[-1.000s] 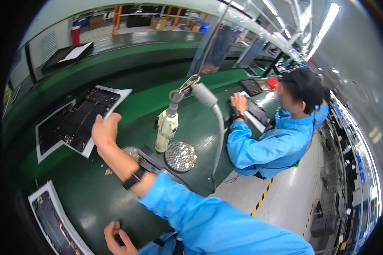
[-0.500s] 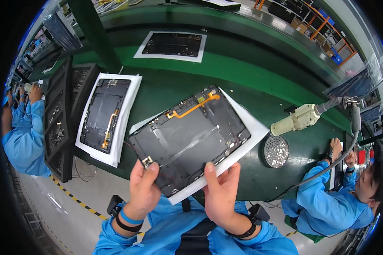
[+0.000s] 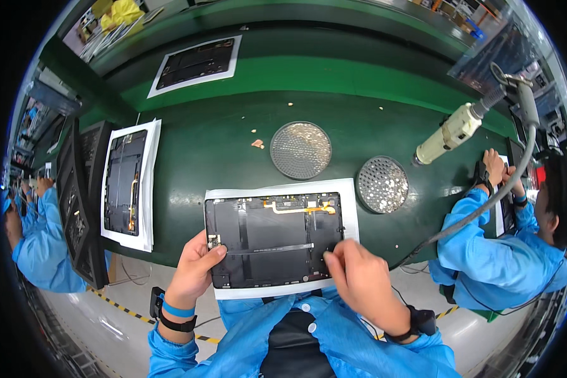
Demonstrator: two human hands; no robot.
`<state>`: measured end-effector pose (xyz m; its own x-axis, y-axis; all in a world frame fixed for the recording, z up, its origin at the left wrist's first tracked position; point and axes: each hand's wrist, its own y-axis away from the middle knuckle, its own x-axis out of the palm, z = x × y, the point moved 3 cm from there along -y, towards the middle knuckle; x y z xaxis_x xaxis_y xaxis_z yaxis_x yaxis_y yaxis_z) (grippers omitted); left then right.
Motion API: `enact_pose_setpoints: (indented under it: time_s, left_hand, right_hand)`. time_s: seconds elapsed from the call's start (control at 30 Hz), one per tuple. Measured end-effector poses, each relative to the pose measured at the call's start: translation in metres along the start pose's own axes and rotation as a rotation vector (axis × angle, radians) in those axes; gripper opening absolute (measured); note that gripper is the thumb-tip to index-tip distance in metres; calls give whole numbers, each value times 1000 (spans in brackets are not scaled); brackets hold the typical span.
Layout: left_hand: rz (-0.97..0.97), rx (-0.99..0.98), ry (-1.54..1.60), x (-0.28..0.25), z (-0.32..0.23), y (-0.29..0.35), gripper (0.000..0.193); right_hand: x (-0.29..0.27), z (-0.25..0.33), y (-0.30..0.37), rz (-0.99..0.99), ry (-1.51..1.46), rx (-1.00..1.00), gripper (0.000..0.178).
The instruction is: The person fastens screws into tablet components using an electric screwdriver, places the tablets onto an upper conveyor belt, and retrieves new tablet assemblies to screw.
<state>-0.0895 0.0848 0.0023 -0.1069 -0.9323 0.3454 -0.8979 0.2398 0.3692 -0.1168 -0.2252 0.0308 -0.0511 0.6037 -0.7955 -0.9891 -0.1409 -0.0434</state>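
An opened tablet housing (image 3: 271, 233), black inside with an orange flex cable (image 3: 299, 208) near its far edge, lies on a white foam sheet (image 3: 348, 217) at the table's near edge. My left hand (image 3: 195, 264) grips its left side, thumb on top and the other fingers underneath. Over the right edge is my right hand (image 3: 366, 277), its thumb and fingers pinched together close to the surface. Whatever those fingertips may hold is too small to make out. Two round dark dishes of small metal parts, a larger dish (image 3: 300, 151) and a smaller dish (image 3: 382, 184), stand beyond the housing.
Another housing (image 3: 123, 183) on white sheets lies left, beside black parts trays (image 3: 82, 208). A third housing (image 3: 195, 63) rests at the back. A pale power screwdriver (image 3: 447, 135) hangs on the right from a grey hose. Co-workers (image 3: 485, 252) sit on both sides.
The tablet housing has turned from a slant to nearly square and come down toward the table edge. My right hand has left the near edge and moved to the right side, fingers now pinched.
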Motion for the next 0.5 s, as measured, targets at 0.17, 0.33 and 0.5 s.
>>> enact_pose_setpoints:
  time_s: [0.17,0.33,0.5]
  left_hand:
    - [-86,14,-67,9,-3,-19,34]
    - [-194,49,-273,-2,3,-22,36]
    - [-430,213,-1020,17,-15,-17,46]
  right_hand:
    - [12,-21,-10,-106,174,183,25]
    - [17,-24,-11,-48,218,234,28]
    - [14,-31,-13,-54,120,235,18]
